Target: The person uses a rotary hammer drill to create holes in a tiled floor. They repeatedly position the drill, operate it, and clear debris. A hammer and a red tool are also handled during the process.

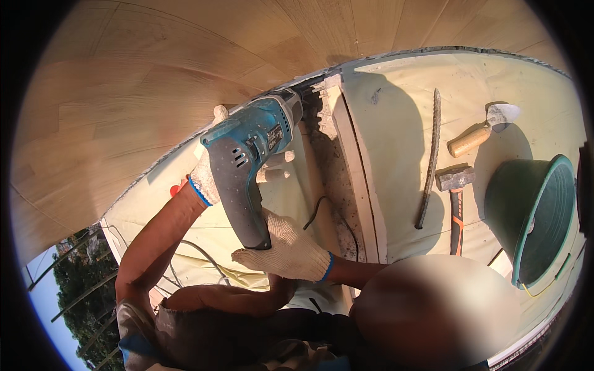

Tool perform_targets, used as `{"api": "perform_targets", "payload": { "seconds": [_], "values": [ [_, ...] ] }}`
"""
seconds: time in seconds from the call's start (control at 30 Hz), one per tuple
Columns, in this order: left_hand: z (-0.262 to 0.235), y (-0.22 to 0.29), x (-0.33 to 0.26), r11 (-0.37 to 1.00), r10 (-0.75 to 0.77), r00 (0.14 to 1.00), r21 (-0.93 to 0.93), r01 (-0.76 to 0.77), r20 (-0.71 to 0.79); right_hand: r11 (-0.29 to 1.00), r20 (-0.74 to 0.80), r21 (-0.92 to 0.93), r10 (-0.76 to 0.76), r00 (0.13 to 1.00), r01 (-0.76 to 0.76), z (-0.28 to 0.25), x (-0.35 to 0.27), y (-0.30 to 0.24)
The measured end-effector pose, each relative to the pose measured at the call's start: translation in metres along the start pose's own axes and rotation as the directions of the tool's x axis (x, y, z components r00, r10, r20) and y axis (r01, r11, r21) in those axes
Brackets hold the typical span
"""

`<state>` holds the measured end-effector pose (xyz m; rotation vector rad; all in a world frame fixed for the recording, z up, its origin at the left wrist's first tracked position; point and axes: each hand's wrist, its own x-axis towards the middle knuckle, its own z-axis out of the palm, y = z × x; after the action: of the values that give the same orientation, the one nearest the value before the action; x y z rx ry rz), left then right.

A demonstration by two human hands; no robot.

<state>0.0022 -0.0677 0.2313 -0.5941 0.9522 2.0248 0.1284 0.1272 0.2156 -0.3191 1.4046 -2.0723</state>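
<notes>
I hold a blue and grey power drill in both gloved hands. My left hand, in a white knit glove, wraps the back of its body from the far side. My right hand, also gloved, grips the lower end of the handle. The drill's nose points up and right into a rough, crumbled concrete strip, where the plywood wall meets the pale floor sheet. A black cable trails from the handle across the floor.
A wooden plank runs along the concrete strip. To its right lie a ribbed steel bar, a sledge hammer with an orange and black handle and a trowel with a wooden handle. A green bucket lies tipped at far right. Grey cables cross the floor at left.
</notes>
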Motion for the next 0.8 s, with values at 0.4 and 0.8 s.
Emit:
{"api": "perform_targets", "payload": {
  "seconds": [0.4,0.8],
  "values": [
    [-0.014,-0.037,0.026,0.863,0.153,0.962,-0.505,-0.018,0.228,0.916,0.081,-0.136,0.389,0.917,-0.377,-0.016,-0.003,-0.049],
    [-0.012,-0.048,0.059,0.828,0.225,0.945,-0.559,-0.056,0.238,0.918,-0.223,0.097,0.396,0.891,-0.384,0.011,0.007,-0.059]
  ]
}}
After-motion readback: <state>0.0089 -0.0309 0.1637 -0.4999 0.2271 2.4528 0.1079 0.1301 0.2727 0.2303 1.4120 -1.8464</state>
